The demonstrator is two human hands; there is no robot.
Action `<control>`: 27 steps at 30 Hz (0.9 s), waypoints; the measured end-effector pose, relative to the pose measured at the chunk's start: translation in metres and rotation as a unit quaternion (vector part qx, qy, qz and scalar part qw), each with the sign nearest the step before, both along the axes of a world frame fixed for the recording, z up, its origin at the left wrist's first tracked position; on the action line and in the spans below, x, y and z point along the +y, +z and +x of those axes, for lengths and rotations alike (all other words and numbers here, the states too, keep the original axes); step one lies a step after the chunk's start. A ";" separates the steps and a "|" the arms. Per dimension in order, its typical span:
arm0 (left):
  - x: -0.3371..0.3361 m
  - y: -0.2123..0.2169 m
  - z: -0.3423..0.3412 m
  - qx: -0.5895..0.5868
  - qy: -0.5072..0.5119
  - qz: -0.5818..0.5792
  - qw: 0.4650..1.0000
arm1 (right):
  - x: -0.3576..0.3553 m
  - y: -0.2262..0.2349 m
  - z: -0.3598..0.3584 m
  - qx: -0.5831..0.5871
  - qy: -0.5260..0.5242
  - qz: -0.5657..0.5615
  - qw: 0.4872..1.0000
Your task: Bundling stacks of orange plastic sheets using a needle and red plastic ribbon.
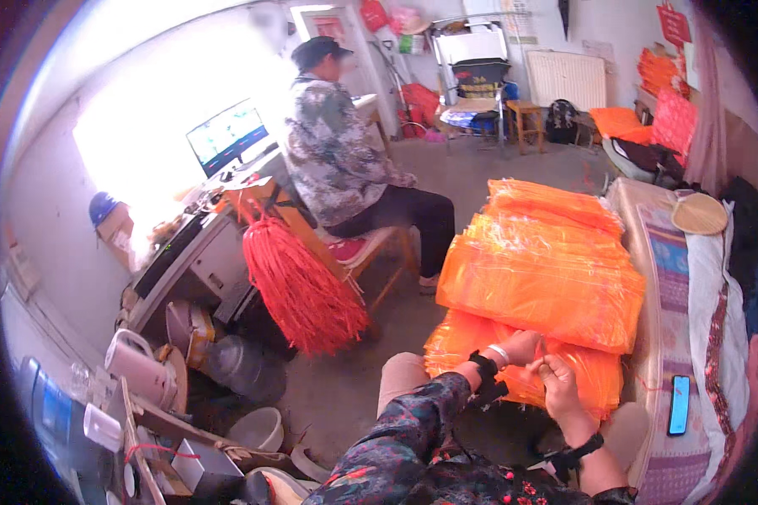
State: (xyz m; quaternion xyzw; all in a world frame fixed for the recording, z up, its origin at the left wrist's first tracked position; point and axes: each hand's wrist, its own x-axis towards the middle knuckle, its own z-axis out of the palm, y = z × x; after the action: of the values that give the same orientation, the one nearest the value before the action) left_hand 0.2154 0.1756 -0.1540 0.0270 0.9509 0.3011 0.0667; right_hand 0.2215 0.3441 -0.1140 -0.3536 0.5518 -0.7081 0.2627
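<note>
My left hand [520, 347] and my right hand [557, 380] meet close together over my lap, fingers pinched on a small orange piece at the near edge of a stack of orange translucent bags [541, 278]. The stack rests partly on my knees and against the bed [667, 278]. My left wrist carries a black band and a pale bracelet. A black band sits on my right wrist too. What exactly lies between the fingertips is too small to make out.
Another person sits on a chair [370, 248] at a desk with a monitor [226, 135]. A bundle of red tassels [299, 286] hangs off the desk. A phone [679, 406] lies on the bed. Kettle [139, 366], bowl [257, 427] and boxes clutter the lower left.
</note>
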 end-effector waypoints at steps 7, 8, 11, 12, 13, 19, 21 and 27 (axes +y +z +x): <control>0.000 -0.032 0.019 0.098 0.075 -0.035 0.992 | 0.081 0.087 0.010 -0.210 0.102 -0.130 0.964; 0.010 -0.014 0.027 0.085 0.067 -0.110 0.988 | 0.087 0.093 0.005 -0.163 0.027 -0.139 0.976; 0.045 0.005 0.026 0.312 0.041 -0.233 0.920 | 0.100 0.086 -0.031 -0.094 -0.150 -0.172 0.969; 0.057 0.022 0.028 0.314 0.044 -0.236 0.919 | 0.102 0.087 -0.041 -0.092 -0.147 -0.174 0.969; 0.066 0.037 0.030 0.191 0.015 -0.075 0.979 | 0.101 0.086 -0.050 -0.139 -0.226 -0.175 0.948; 0.034 0.052 0.067 -0.009 0.022 0.527 0.850 | 0.202 -0.065 -0.209 -0.194 -0.352 -0.118 0.908; 0.025 0.054 0.081 0.000 0.093 0.608 0.789 | 0.186 -0.066 -0.215 -0.213 -0.356 -0.126 0.901; 0.030 0.029 0.111 0.001 0.185 0.542 0.819 | 0.059 -0.004 -0.016 -0.171 -0.004 0.188 0.967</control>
State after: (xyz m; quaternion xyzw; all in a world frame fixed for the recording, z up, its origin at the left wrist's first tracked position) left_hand 0.3266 0.2058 -0.1254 -0.1178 0.6209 0.7748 -0.0162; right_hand 0.2058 0.4033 -0.1182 -0.1697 0.6231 -0.6426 0.4123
